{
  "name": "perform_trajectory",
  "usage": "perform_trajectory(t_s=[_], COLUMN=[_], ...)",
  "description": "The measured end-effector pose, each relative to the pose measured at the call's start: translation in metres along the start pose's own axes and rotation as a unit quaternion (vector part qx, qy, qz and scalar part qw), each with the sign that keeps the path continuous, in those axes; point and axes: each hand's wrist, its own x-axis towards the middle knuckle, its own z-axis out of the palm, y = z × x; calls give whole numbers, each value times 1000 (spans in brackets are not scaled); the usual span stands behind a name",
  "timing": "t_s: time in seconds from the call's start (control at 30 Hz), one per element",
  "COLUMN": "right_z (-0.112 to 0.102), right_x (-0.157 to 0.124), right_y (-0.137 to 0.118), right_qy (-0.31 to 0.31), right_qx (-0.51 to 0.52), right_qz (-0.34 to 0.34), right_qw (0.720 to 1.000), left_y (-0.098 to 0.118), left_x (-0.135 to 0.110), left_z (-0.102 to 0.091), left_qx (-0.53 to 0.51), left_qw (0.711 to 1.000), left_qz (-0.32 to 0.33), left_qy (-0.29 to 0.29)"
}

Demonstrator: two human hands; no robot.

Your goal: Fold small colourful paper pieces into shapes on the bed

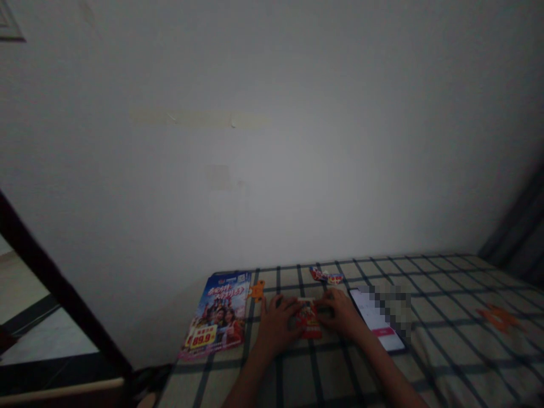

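A small red printed piece of paper (312, 330) with a colourful picture lies on the checked bedcover, between my two hands. My left hand (278, 320) has its fingers curved over the left edge of this paper. On the opposite edge, the bent fingers and thumb of my right hand (340, 313) grip the paper. The fingertips partly cover both sides of it. Just beyond my hands lie several scraps of printed paper (326, 276) in red, white and blue.
A glossy leaflet (223, 311) with a big price lies to the left. At the right is a phone (380, 323) with a lit screen, partly pixelated. The checked cover (450, 289) with orange figures meets a pale wall (297, 141). A dark curtain (518, 226) hangs far right.
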Motion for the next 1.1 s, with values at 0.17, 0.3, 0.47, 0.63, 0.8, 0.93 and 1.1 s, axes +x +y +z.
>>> perform_trajectory(t_s=[0.17, 0.3, 0.47, 0.63, 0.8, 0.93, 1.1], right_z=[1, 3, 5, 6, 12, 16, 10], right_x=[-5, -7, -13, -15, -11, -9, -11], right_y=[4, 7, 10, 8, 5, 3, 2], right_qy=[-24, -54, -52, -29, 27, 51, 29], right_qx=[-5, -17, -19, 0, 5, 0, -1], right_qz=[3, 9, 0, 1, 15, 17, 7], right_qw=[1000, 998, 998, 1000, 1000, 999, 1000], left_y=[0, 1, 2, 0, -2, -4, -6], left_x=[0, 1, 1, 1, 1, 1, 1], left_z=[-1, -2, -3, -1, 2, 4, 5], left_qx=[5, 2, -1, 2, 0, 0, 3], left_qw=[1000, 1000, 1000, 1000, 1000, 1000, 1000], left_qz=[-7, -7, -9, -12, -6, -3, 2], left_qy=[-1, 0, -9, -10, -4, 3, 3])
